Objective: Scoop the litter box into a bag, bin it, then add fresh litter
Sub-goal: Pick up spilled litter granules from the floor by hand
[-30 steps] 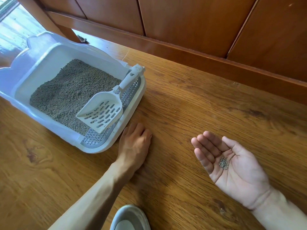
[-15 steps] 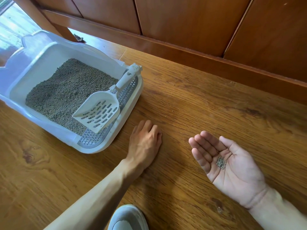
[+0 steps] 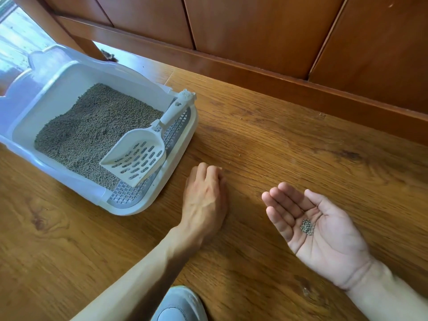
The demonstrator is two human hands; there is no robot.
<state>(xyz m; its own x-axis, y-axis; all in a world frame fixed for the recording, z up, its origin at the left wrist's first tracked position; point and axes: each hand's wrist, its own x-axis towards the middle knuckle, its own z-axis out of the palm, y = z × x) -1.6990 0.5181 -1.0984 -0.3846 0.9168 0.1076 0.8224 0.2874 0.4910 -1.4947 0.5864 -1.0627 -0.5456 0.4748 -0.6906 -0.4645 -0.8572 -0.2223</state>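
Note:
A white litter box point(image 3: 178, 156) sits on the wooden floor at the left, filled with grey-brown litter point(image 3: 92, 128). A white slotted scoop point(image 3: 136, 158) lies inside it, its handle propped on the box's right rim. My left hand point(image 3: 205, 200) lies palm down on the floor just right of the box, fingers resting on the boards. My right hand point(image 3: 317, 228) is held palm up at the right, fingers relaxed, with a small heap of litter pellets point(image 3: 307, 226) in the palm.
A wooden wall panel with a skirting board point(image 3: 278, 75) runs along the back. A few stray pellets point(image 3: 240, 118) dot the floor ahead of my hands. A grey shoe toe point(image 3: 179, 304) shows at the bottom edge. A window area point(image 3: 16, 35) lies far left.
My left hand has slid to the right along the floor, away from the box's corner. My right hand keeps its palm-up pose with the pellets.

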